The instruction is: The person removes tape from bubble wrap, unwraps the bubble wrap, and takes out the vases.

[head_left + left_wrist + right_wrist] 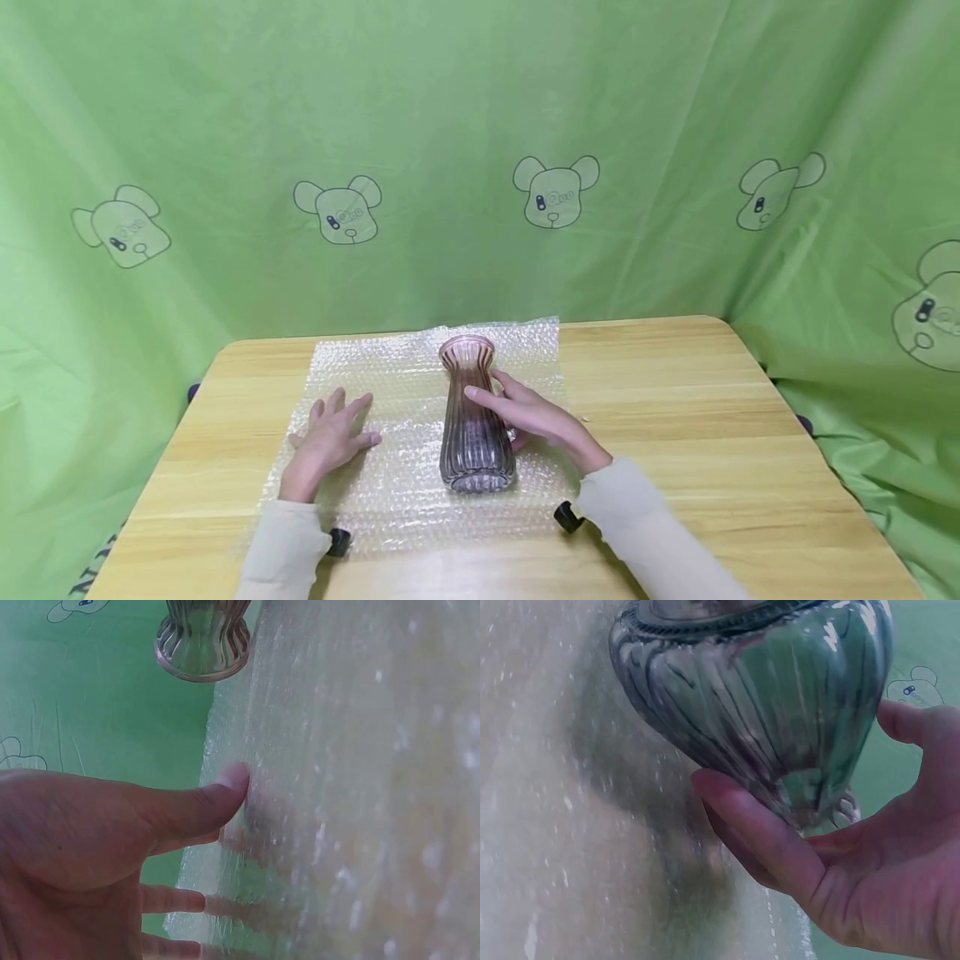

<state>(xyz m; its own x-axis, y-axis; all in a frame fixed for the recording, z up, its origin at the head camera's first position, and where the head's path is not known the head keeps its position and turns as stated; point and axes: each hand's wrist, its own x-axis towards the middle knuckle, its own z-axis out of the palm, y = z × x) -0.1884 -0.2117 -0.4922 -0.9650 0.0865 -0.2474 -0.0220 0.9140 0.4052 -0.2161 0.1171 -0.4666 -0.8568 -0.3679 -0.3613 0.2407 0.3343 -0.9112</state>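
A ribbed glass vase [477, 425], pinkish at the flared mouth and grey toward the base, lies lengthwise over a sheet of bubble wrap [405, 467], its mouth pointing away from me. My right hand [536, 417] grips the vase from the right, thumb over the upper side and fingers around the lower side, as the right wrist view also shows. Whether the vase touches the wrap cannot be told. On the left part of the wrap rests my left hand [326, 446], fingers spread, holding nothing. The vase's rim [202, 675] shows above that hand in the left wrist view.
The bubble wrap lies on a wooden table [697, 417] with rounded far corners. A green curtain [450, 267] printed with bear heads hangs behind and at both sides. Black straps [567, 517] show at both wrists.
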